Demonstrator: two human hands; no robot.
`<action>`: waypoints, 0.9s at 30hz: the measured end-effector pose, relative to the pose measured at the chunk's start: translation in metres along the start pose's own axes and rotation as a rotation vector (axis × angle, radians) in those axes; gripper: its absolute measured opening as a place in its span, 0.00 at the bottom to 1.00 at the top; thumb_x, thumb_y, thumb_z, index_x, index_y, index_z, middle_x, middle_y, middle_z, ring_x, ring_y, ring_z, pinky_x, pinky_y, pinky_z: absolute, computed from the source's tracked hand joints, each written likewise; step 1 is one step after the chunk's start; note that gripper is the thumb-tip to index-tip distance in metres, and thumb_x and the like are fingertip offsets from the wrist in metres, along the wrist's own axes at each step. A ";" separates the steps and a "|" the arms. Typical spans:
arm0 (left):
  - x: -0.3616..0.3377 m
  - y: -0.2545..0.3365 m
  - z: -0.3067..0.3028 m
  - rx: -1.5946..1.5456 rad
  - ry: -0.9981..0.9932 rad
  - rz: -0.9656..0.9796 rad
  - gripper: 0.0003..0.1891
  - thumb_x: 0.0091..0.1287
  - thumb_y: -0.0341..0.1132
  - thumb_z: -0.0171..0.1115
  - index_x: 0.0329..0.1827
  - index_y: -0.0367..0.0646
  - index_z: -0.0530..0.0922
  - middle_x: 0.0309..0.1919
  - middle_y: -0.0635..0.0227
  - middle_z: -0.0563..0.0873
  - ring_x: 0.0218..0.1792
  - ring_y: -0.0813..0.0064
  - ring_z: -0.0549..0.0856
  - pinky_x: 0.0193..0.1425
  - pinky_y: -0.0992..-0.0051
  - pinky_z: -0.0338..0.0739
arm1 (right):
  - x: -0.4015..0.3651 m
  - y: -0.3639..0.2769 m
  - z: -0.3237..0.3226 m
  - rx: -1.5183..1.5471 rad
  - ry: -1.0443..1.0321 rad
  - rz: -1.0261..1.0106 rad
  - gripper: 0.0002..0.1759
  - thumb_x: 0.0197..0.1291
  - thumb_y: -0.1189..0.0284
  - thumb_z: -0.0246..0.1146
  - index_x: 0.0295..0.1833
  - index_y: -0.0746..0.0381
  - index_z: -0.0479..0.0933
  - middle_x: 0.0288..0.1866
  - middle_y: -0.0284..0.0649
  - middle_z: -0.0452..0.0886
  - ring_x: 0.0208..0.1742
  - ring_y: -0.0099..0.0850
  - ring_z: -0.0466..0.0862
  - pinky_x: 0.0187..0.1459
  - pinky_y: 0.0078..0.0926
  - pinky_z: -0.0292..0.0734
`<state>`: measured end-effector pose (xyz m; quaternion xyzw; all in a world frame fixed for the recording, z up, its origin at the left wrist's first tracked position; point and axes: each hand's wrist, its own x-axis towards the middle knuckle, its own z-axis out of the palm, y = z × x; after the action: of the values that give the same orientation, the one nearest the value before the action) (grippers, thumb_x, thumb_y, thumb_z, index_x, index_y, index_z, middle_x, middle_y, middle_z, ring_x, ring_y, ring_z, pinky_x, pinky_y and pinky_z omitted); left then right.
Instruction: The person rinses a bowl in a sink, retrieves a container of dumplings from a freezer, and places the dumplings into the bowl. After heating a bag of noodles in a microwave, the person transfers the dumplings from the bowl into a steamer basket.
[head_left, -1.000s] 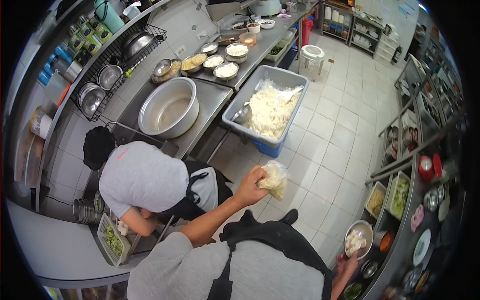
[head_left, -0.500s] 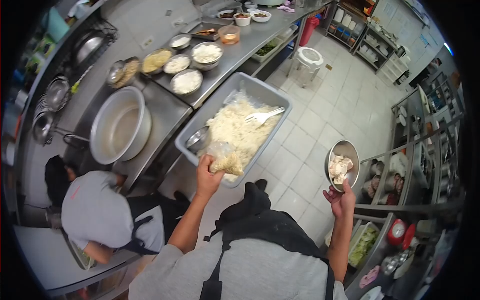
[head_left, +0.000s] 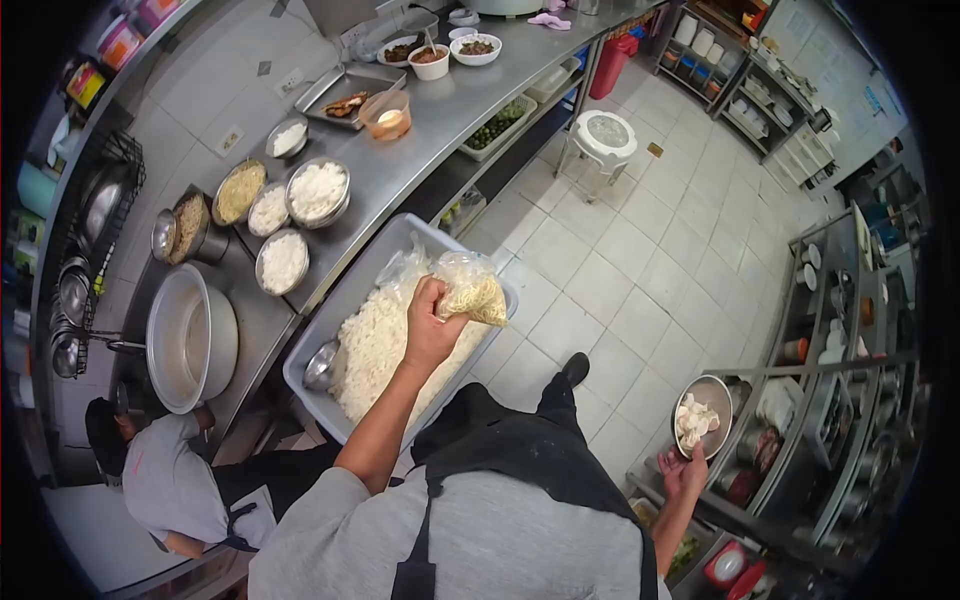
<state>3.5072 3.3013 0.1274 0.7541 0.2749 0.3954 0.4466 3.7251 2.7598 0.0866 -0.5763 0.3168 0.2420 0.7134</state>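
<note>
My left hand is closed around a clear plastic bag holding something yellowish and fine, perhaps noodles. The bag hangs above a large grey tub heaped with a pale, rice-like food. A small metal bowl rests in the tub's left corner. Out to the right, my right hand grips the rim of a metal bowl with pale chunks inside. The white fork-like utensil seen earlier in the tub is hidden now.
Left, a steel counter carries several bowls of pale food and a big metal basin. A co-worker bends at lower left. Ahead, a white stool stands on the tiles. Shelving lines the right side.
My view has turned and I have stepped forward. The bag has moved from the tub's near side toward its far right side. The right-hand bowl is closer to the shelving.
</note>
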 end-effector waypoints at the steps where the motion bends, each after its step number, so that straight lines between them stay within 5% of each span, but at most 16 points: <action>1: 0.010 0.000 0.015 0.016 0.000 0.007 0.17 0.52 0.23 0.73 0.41 0.38 0.74 0.39 0.62 0.76 0.38 0.64 0.77 0.46 0.71 0.73 | 0.025 -0.010 0.001 -0.029 0.027 0.010 0.27 0.78 0.47 0.58 0.62 0.61 0.75 0.37 0.41 0.83 0.32 0.34 0.81 0.47 0.49 0.84; 4: 0.046 0.008 0.062 0.103 0.012 0.001 0.14 0.54 0.23 0.70 0.42 0.38 0.77 0.39 0.63 0.77 0.40 0.66 0.79 0.49 0.72 0.74 | 0.102 -0.047 0.028 -0.051 -0.007 -0.014 0.29 0.79 0.47 0.58 0.62 0.63 0.75 0.37 0.43 0.83 0.30 0.35 0.81 0.43 0.46 0.85; 6: 0.063 0.009 0.087 -0.052 0.051 -0.190 0.12 0.55 0.24 0.68 0.42 0.38 0.79 0.39 0.64 0.79 0.43 0.69 0.80 0.51 0.72 0.75 | 0.146 -0.078 0.053 -0.030 -0.050 0.003 0.30 0.79 0.47 0.57 0.63 0.64 0.74 0.37 0.44 0.83 0.29 0.35 0.81 0.40 0.44 0.86; 8: 0.097 0.016 0.110 -0.009 0.087 -0.161 0.12 0.55 0.24 0.68 0.42 0.38 0.79 0.39 0.66 0.79 0.44 0.71 0.80 0.52 0.72 0.75 | 0.179 -0.110 0.102 -0.096 -0.131 0.021 0.27 0.80 0.47 0.55 0.63 0.61 0.75 0.36 0.41 0.83 0.29 0.34 0.81 0.45 0.48 0.85; 14: 0.164 0.026 0.157 0.021 0.162 -0.180 0.11 0.55 0.24 0.69 0.41 0.38 0.79 0.40 0.67 0.80 0.44 0.72 0.80 0.52 0.73 0.75 | 0.246 -0.189 0.245 -0.277 -0.317 -0.031 0.28 0.81 0.50 0.54 0.63 0.65 0.74 0.41 0.46 0.85 0.25 0.35 0.82 0.40 0.45 0.87; 18: 0.236 -0.013 0.193 -0.019 0.230 -0.223 0.11 0.55 0.23 0.68 0.41 0.39 0.79 0.41 0.68 0.78 0.42 0.74 0.79 0.51 0.74 0.75 | 0.291 -0.238 0.345 -0.299 -0.407 -0.008 0.28 0.82 0.54 0.54 0.68 0.69 0.71 0.46 0.47 0.87 0.24 0.36 0.84 0.36 0.42 0.89; 20: 0.275 -0.032 0.204 -0.001 0.242 -0.210 0.11 0.55 0.24 0.68 0.40 0.39 0.79 0.41 0.69 0.78 0.42 0.74 0.79 0.50 0.74 0.74 | 0.310 -0.253 0.375 -0.338 -0.450 -0.020 0.27 0.81 0.51 0.54 0.65 0.65 0.73 0.42 0.45 0.86 0.26 0.35 0.82 0.43 0.50 0.87; 27: 0.414 -0.099 0.234 0.007 0.334 -0.217 0.11 0.55 0.25 0.69 0.41 0.38 0.78 0.41 0.65 0.78 0.43 0.72 0.79 0.51 0.73 0.75 | 0.361 -0.314 0.465 -0.392 -0.294 0.088 0.30 0.82 0.49 0.52 0.66 0.67 0.72 0.36 0.46 0.83 0.27 0.38 0.82 0.44 0.51 0.88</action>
<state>3.9200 3.5566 0.1168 0.6457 0.4259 0.4635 0.4322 4.2748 3.1381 0.0958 -0.6480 0.1812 0.4109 0.6151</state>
